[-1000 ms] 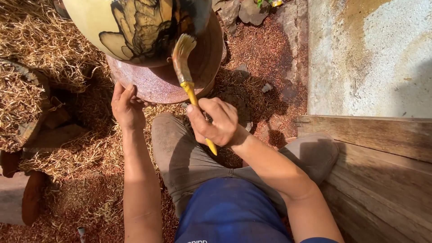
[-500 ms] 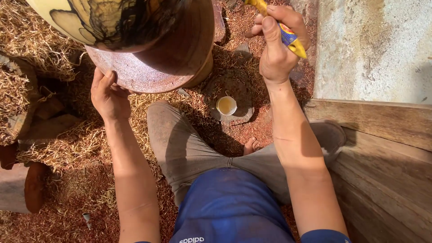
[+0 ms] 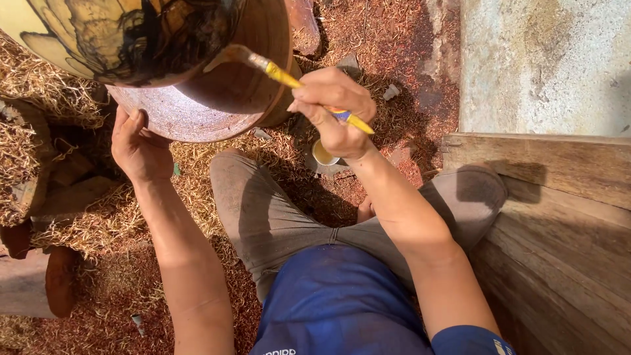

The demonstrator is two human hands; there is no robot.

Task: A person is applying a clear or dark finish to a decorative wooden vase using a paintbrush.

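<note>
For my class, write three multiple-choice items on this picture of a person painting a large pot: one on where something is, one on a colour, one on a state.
1. Where does the left hand rest?
A. on the rim of the pot's base
B. on the wooden planks
C. on the person's knee

2. What colour is the paintbrush handle, apart from a short blue band?
A. red
B. yellow
C. white

3. How is the large pot placed?
A. standing upright on its base
B. broken in pieces
C. tilted, with its base turned toward the person

Key: 1 A, the fingers curl against the edge of the round, pale base. 2 B, the handle gripped in the right hand is bright yellow. 3 C, the flat underside faces the camera while the painted side shows above it.
</note>
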